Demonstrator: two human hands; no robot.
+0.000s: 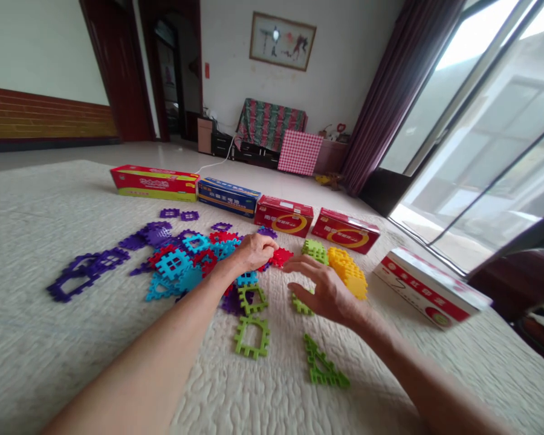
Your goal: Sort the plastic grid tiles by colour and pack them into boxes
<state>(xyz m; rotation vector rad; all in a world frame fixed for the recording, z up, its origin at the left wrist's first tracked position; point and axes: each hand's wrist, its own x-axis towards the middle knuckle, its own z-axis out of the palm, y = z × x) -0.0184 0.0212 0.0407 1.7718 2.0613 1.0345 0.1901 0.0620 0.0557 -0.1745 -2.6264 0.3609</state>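
My left hand (255, 251) is curled, its fingertips pinching a red interlocking plastic tile (281, 257) on the cream quilted mat (36, 254). My right hand (323, 287) hovers just to the right, fingers apart and bent, holding nothing, above a small green tile (301, 305). A yellow stack of tiles (348, 272) and a green tile (315, 249) lie just beyond it. Blue, red and purple tiles (181, 257) are heaped left of my left hand. Green frame pieces (252, 336) and a green triangle piece (323, 364) lie nearer me.
Several cardboard boxes line the mat's far edge: a long red one (154, 182), a blue one (228, 196), two red ones (283, 215), and a white-red one (428, 287) at right. Loose purple pieces (84, 272) lie at left. Large windows (489, 133) stand at right.
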